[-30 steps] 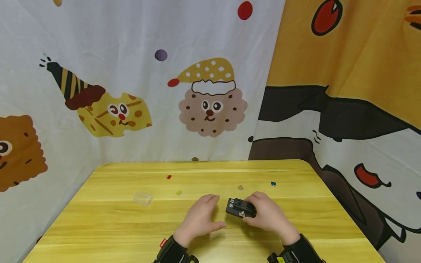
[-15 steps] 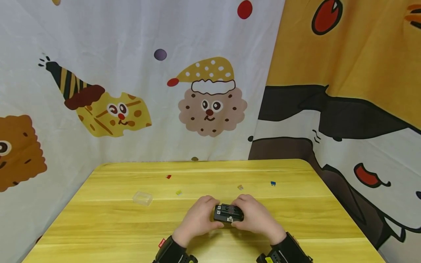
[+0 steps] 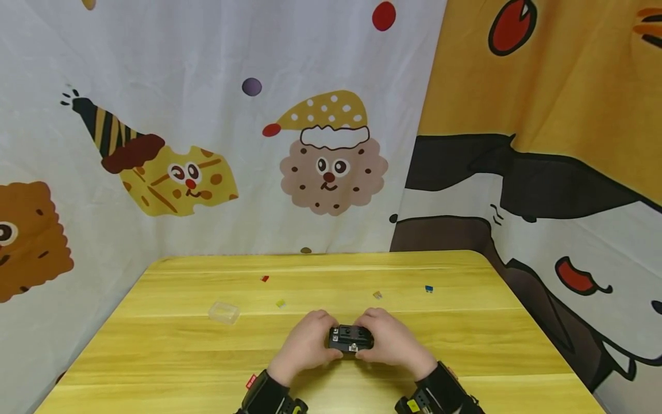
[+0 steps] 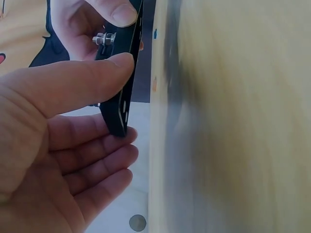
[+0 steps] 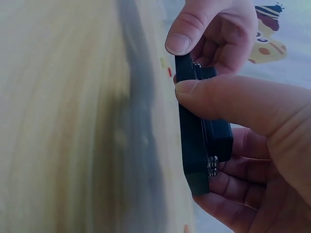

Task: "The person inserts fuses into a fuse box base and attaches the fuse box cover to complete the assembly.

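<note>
A small black plastic block with metal terminals [image 3: 350, 339] is held level above the table, near the middle of the head view. My left hand [image 3: 304, 345] pinches its left end, thumb on the near side and fingers behind. At the right end, my right hand [image 3: 390, 340] grips it the same way. In the left wrist view, a threaded metal post [image 4: 103, 39] sticks out of the black block [image 4: 112, 110], close to the thumb. The right wrist view shows the block's flat base [image 5: 194, 145] and a raised black part [image 5: 218, 138] above it.
On the yellow wood-grain table [image 3: 170, 356] lie a transparent tray [image 3: 224, 313], a small red piece [image 3: 265, 278], a yellow-green piece [image 3: 281, 303], a pale clear piece [image 3: 377, 295] and a blue piece [image 3: 429, 288]. A printed curtain [image 3: 207, 57] hangs behind.
My right hand has brought the black block leftward to my left hand, which was apart from it and now pinches its left end. Both hands have drifted slightly left and nearer.
</note>
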Demonstrator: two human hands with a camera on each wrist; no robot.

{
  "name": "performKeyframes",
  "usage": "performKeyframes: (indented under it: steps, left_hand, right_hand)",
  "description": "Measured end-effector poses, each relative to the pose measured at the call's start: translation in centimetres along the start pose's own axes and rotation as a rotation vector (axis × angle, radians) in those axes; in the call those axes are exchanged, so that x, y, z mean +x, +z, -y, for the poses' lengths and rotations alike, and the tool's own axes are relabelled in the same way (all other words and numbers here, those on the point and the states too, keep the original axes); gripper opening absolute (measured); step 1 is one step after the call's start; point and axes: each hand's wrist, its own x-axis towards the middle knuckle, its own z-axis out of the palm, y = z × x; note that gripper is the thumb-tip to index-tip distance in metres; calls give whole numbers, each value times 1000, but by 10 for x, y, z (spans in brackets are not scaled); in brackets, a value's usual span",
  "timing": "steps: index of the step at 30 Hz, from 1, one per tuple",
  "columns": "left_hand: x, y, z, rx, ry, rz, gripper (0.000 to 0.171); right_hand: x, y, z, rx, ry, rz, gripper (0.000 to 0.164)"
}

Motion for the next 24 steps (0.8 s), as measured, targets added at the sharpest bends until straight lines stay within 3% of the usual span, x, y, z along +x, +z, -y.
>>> performKeyframes:
  steps: [24]
  left_hand:
    - [2, 2, 12, 68, 0, 91, 41]
  right_hand:
    - [11, 15, -3, 10, 3, 57, 42]
